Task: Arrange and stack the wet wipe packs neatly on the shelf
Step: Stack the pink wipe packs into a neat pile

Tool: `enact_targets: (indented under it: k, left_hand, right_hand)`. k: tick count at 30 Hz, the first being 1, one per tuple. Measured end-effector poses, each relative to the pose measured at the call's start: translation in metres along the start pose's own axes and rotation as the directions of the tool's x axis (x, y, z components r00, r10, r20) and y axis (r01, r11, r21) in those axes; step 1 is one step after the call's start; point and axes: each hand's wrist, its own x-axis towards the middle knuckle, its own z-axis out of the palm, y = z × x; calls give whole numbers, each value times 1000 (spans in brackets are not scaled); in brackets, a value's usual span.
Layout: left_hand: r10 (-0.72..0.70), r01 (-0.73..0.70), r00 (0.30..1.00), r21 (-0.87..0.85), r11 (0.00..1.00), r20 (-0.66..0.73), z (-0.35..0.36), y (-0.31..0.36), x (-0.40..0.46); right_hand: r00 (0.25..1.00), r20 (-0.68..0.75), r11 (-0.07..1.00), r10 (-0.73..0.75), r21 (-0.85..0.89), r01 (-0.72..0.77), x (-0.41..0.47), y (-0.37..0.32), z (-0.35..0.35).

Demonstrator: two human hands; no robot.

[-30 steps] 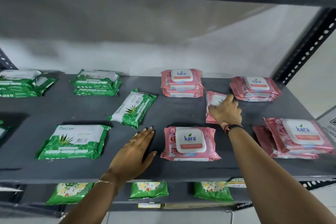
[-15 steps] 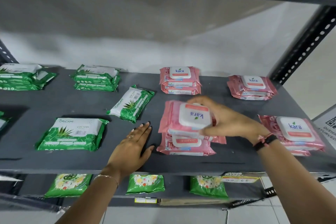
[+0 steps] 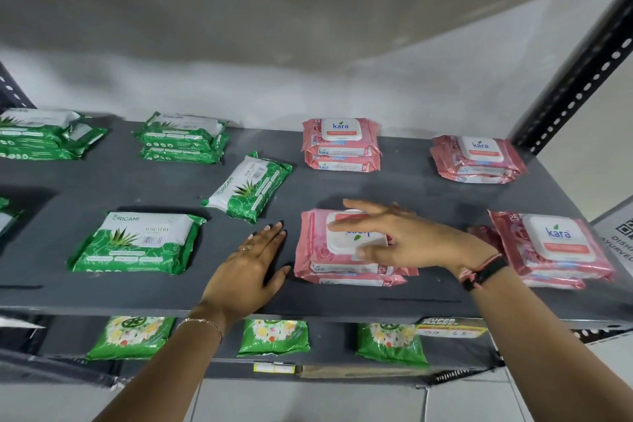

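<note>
At nine o'clock on the grey shelf (image 3: 428, 188) sit two stacks of green aloe packs (image 3: 181, 139), with a single flat green pack (image 3: 140, 241) nearer the front edge and a skewed green pack (image 3: 250, 187) lying diagonally toward the middle. The left hand (image 3: 251, 269) rests flat and open on the bare shelf, fingers spread, gripping nothing, just beside the front pink stack (image 3: 342, 250) at about six o'clock. The right hand (image 3: 407, 236) hovers over that stack's top pack with fingers loosely extended; whether it touches the lid or has let go cannot be told through the blur. To finish this placement well, I would square the top pack's edges with the one beneath, since its label reads upside down compared with the others, and press it level. The pink packs are glossy, soft-sided pouches with white rigid flip lids. Further right, pink stacks sit at twelve o'clock (image 3: 342, 144), at two o'clock (image 3: 478, 159) and at three o'clock (image 3: 551, 247).
</note>
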Motion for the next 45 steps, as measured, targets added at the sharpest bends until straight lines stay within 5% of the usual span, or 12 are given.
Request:
enact_targets:
  k: [12, 16, 23, 32, 38, 45]
  left_hand:
    - [12, -11, 1000, 14, 1000, -17, 1, -1, 0]
    - [3, -4, 1000, -3, 1000, -24, 0, 0, 0]
    - [3, -2, 1000, 11, 1000, -20, -1, 1, 0]
    - [7, -7, 1000, 5, 1000, -20, -4, 2, -1]
    - [16, -16, 1000, 14, 1000, -19, -4, 3, 0]
    - [20, -20, 999, -1, 1000, -40, -3, 3, -1]
  right_hand:
    - [975, -210, 947, 67, -295, -129, -12, -9, -2]
    - [994, -82, 911, 78, -398, -104, -11, -9, -11]
    - [996, -5, 890, 93, -448, -85, -5, -6, -11]
    - [970, -221, 857, 99, -477, -196, -3, -16, 1]
    - [992, -103, 919, 72, -379, -106, -2, -12, 8]
    - [973, -224, 933, 52, -337, -128, -2, -7, 14]
